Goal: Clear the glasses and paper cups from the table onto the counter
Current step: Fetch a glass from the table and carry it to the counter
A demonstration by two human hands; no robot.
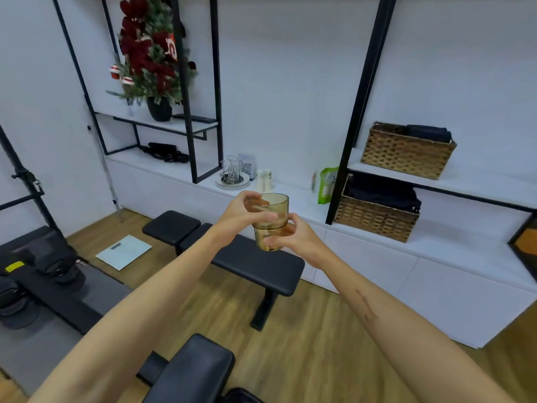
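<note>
Amber glasses (271, 222), stacked, sit at frame centre, upright, long axis vertical, rim up. It looks like two tumblers nested, the upper one seated in the lower; the exact count is hard to tell.

Left hand (247, 212) comes in from the left and wraps the upper part near the rim, its fingers (263, 218) curled across the front of the glass with the thumb side at the rim. Right hand (292, 235) comes in from the right and cups the lower glass, its fingers (276, 242) pinching the base from below and the side. Both hands are closed on the stack, none spread.

The stack is held in the air, over the black padded seat (255, 264) and the wooden floor, not resting on anything.

Key relation: the white counter, i.e. the bench (293, 196), lies straight beyond the stack, toward upper centre of frame. Already on it are a white paper cup stack (263, 180) just above the glass rim in frame and a glass-drying rack on a plate (232, 177) to its left. A green pouch (328, 184) stands to the right by a black post.

Judgement: carry phase, set-down pending. The move is forward and down onto the bare bench between the paper cups and the pouch. The right hand supports the base, so it likely leads placement. Risk: nested glasses slipping apart or tipping.
</note>
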